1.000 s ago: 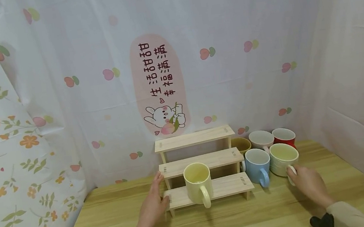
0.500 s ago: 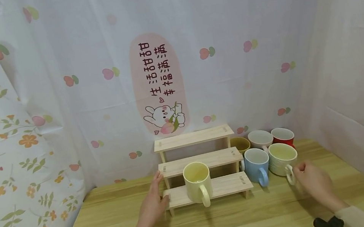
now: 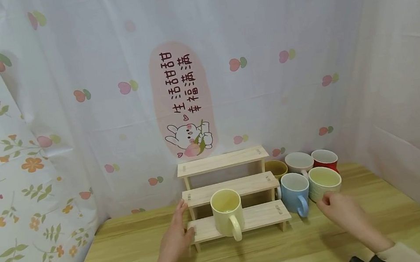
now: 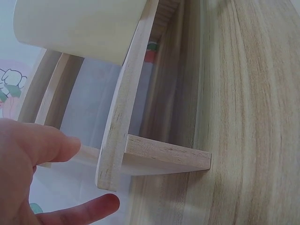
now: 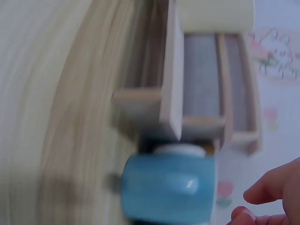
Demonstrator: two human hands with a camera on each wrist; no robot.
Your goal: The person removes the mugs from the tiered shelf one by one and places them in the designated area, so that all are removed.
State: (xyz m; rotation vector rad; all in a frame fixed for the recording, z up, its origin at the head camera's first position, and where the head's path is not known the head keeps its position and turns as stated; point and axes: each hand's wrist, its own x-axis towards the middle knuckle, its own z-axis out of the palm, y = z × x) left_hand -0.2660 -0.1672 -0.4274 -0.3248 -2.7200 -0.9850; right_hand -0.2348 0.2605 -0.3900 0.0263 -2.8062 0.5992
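A pale yellow mug (image 3: 221, 213) stands on the lowest step of a three-tier wooden rack (image 3: 222, 162), its handle facing me. At the rack's left end is my left hand (image 3: 172, 237), its fingers spread beside the steps; the left wrist view shows gaps between fingertips and wood. My right hand (image 3: 346, 212) is in front of the pale green mug (image 3: 322, 182), covering its handle. In the right wrist view the thumb and fingertips are apart with nothing seen between them. Left of that hand stands a blue mug (image 3: 294, 193), handle towards me.
Behind the blue and green mugs stand a mustard mug (image 3: 276, 167), a light pinkish-white mug (image 3: 299, 161) and a red mug (image 3: 327, 160). They sit right of the rack on the wooden table (image 3: 274, 255). Patterned cloth (image 3: 269, 96) hangs behind and at both sides.
My right hand has let go of the green mug's handle and shifted left, towards the blue mug. The left hand stays at the rack's left end; the mugs keep their places.
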